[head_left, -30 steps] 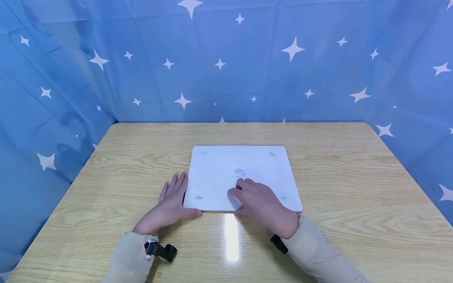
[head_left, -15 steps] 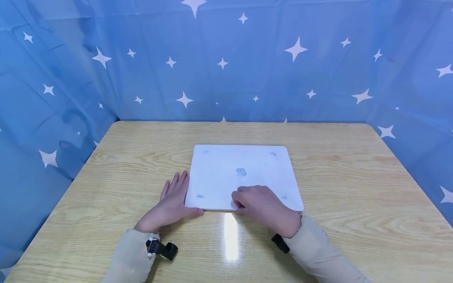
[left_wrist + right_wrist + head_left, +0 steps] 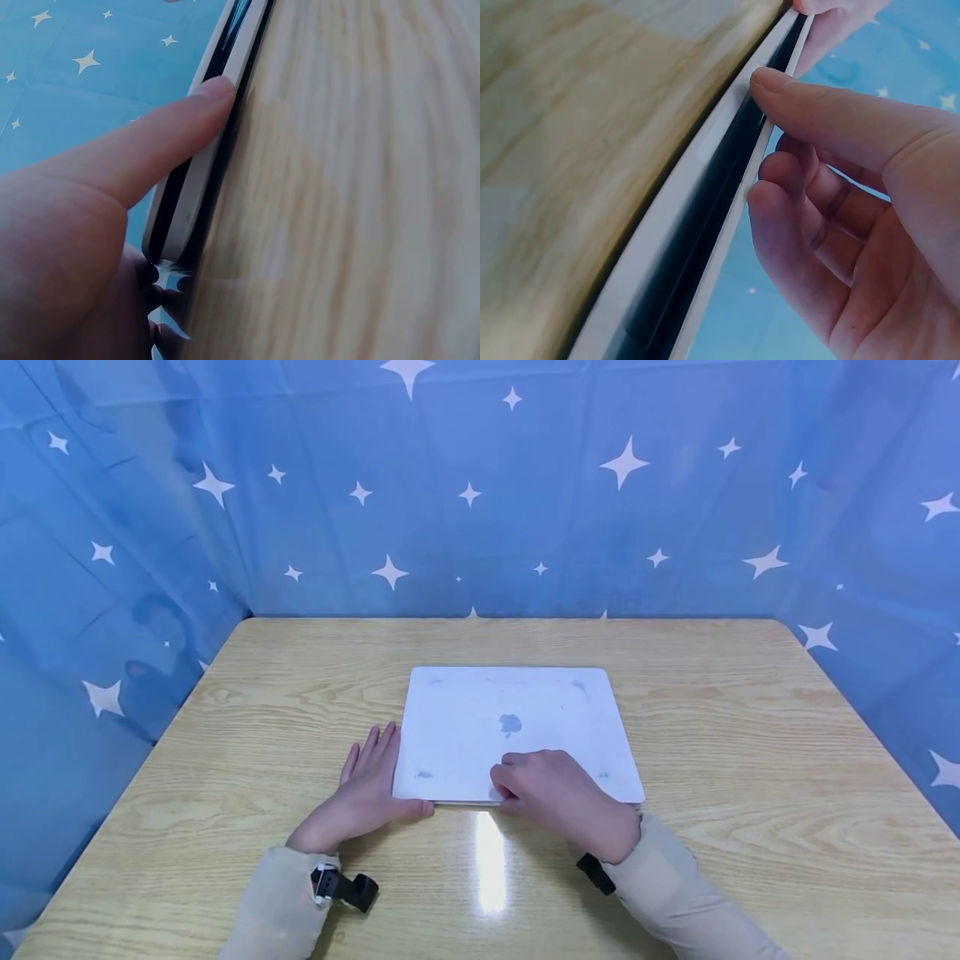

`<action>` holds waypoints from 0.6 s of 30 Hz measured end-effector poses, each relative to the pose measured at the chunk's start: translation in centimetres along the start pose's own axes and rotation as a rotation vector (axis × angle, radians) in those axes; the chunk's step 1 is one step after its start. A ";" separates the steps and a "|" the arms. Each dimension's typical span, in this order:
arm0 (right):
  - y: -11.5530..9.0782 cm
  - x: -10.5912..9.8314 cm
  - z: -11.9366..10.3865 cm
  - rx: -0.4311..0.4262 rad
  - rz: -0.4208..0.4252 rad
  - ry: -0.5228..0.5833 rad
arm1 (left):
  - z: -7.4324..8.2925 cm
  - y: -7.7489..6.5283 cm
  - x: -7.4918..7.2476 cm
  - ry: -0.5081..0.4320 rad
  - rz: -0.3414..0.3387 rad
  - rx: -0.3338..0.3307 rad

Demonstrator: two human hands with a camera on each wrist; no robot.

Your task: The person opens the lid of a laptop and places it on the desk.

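A silver laptop [image 3: 457,727] with a logo on its lid lies on the wooden table, its front side towards me. Its lid stands slightly raised: a narrow dark gap [image 3: 731,172] between base and lid shows in both wrist views. My left hand [image 3: 360,785] braces the front left corner. Its straight fingers lie along the left edge, and its thumb [image 3: 172,131] presses on the front edge. My right hand [image 3: 558,793] is at the middle of the front edge with curled fingers. In the right wrist view its thumb [image 3: 810,105] is at the gap and the fingertips [image 3: 769,202] are by the lid's edge.
Light wooden table [image 3: 750,735] extends on every side of the laptop. A blue curtain with white stars [image 3: 525,485] hangs behind it and at both sides. A small black camera [image 3: 345,889] is strapped at the left wrist, another [image 3: 596,872] at the right.
My right hand's fingers have drawn back from the lid's top and curled at the front edge. The lid's front edge has risen slightly. My left hand keeps its place at the corner.
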State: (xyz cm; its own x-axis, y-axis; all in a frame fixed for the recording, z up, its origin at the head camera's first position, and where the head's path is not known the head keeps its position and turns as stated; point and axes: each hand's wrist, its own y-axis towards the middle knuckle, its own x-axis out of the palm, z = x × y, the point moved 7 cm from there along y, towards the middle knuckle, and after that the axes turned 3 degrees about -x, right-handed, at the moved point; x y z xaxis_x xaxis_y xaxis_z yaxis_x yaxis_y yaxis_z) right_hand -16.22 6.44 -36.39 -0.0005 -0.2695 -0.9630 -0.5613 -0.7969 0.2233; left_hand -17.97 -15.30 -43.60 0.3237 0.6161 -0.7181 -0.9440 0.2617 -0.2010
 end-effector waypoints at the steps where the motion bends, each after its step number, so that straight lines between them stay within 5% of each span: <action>1: 0.0 -0.1 0.0 -0.002 0.002 -0.002 | -0.1 0.1 0.1 0.001 0.008 0.003; 18: -0.1 -1.0 0.0 -0.002 0.025 0.020 | -0.3 0.4 0.2 -0.007 0.072 0.026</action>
State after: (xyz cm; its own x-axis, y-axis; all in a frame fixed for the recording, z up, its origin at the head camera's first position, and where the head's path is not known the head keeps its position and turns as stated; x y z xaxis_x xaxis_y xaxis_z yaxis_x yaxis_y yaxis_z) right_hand -16.16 6.81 -35.45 0.0026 -0.3000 -0.9540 -0.5595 -0.7911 0.2472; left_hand -18.33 -15.29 -44.07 0.2551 0.6396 -0.7251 -0.9630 0.2354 -0.1312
